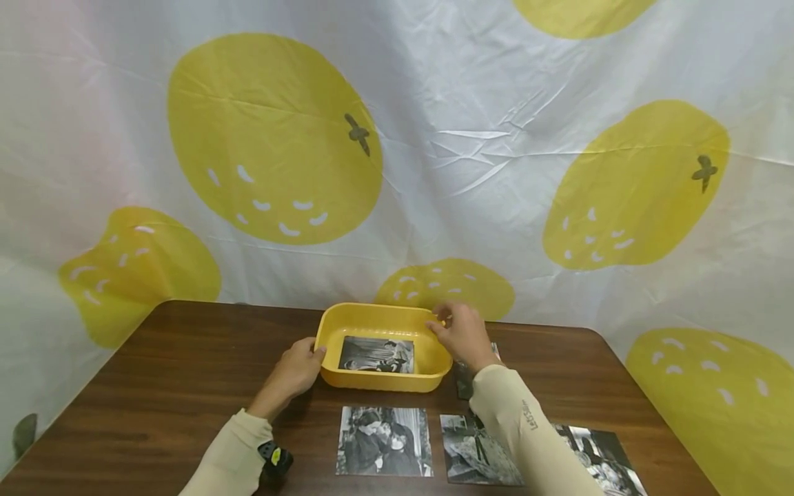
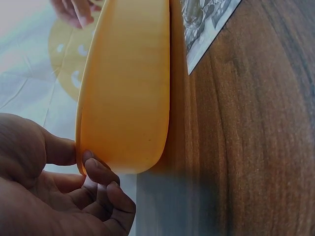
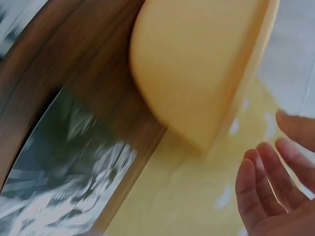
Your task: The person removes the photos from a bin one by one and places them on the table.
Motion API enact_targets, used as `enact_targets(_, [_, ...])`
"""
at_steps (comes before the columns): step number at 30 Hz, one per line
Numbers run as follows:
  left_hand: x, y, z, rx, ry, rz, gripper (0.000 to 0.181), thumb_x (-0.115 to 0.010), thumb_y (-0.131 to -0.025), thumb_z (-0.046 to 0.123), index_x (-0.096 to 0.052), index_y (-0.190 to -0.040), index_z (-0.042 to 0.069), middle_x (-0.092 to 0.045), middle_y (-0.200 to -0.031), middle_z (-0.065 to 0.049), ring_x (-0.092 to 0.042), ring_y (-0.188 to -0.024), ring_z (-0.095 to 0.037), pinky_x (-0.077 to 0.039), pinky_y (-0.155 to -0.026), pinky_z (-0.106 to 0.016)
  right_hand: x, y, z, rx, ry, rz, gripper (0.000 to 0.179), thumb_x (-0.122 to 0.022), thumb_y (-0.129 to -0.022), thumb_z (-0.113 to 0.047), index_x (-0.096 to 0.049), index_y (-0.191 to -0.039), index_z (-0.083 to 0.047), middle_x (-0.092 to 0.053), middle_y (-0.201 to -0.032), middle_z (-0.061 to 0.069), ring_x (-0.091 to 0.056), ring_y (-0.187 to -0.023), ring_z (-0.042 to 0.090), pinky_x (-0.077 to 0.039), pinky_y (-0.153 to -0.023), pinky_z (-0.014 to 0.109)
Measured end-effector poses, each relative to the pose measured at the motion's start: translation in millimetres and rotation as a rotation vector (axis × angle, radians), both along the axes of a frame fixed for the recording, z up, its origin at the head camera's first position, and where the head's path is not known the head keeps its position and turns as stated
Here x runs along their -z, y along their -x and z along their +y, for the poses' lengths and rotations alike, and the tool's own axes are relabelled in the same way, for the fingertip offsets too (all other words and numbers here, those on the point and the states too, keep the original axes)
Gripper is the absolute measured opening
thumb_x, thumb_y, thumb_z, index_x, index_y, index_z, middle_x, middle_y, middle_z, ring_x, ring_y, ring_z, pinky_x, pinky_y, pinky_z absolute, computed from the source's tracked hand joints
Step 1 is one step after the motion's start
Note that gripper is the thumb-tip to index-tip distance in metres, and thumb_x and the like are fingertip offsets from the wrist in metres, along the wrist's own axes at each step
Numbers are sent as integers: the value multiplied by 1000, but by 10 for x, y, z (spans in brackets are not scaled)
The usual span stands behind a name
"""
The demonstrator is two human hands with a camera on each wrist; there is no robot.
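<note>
brown wood-grain table beneath a yellow tray and apparently four photos

a: describe the yellow basin.
b: rounded at the corners, open side up, holding one black-and-white photo flat inside.
a: and outside the basin?
b: see a print of huddled figures just in front of the basin, lying flat. find a second print and a third print farther right in front, plus a dark print just beside the right end, all three partly hidden.
</note>
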State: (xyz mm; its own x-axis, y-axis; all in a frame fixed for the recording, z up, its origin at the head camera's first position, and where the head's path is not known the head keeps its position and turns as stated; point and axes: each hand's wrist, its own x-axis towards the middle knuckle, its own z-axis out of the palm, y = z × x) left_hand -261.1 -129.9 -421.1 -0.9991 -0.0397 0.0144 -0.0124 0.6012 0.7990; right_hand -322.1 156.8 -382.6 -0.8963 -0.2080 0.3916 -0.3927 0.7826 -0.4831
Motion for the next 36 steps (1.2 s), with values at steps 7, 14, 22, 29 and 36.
enact_targets(7, [6, 4, -7, -3, 0, -3, 39, -44, -100, 19, -51, -130, -5, -63, -98, -11, -56, -80, -19, -44, -68, -34, 112, 76, -382, -152, -210, -195, 57, -80, -74, -32, -62, -118, 0, -62, -116, 15, -57, -105, 31, -45, -90, 43])
enact_targets(14, [8, -14, -6, -5, 20, 23, 37, -45, -99, 19, -53, -127, -4, -63, -95, -11, -56, -80, -20, -44, -70, -38, 291, 95, -506, -163, -371, -302, 88, -84, -67, -42, -47, -135, 0, -51, -129, 18, -47, -120, 34, -37, -100, 43])
enact_targets(22, [-8, -16, -5, 7, 18, 37, 35, -46, -99, 18, -54, -124, -6, -62, -90, -10, -55, -76, -20, -44, -67, -36, 372, 150, -506, -138, -422, -279, 85, -86, -64, -41, -50, -131, -3, -48, -131, 18, -46, -119, 36, -36, -101, 44])
enact_targets(29, [5, -20, 1, -3, 27, 25, 36, -45, -99, 19, -55, -125, -4, -63, -93, -10, -56, -81, -21, -45, -71, -40, 400, 168, -501, -74, -392, -218, 66, -91, -52, -42, -66, -103, -7, -55, -106, 11, -52, -101, 32, -42, -90, 42])
enact_targets(36, [4, -9, 6, -4, 21, 30, 36, -46, -99, 18, -54, -125, -5, -62, -90, -9, -55, -78, -20, -44, -68, -37, 390, 188, -504, -15, -259, -134, 50, -90, -58, -20, -66, -100, -6, -65, -91, 8, -61, -87, 27, -48, -81, 41])
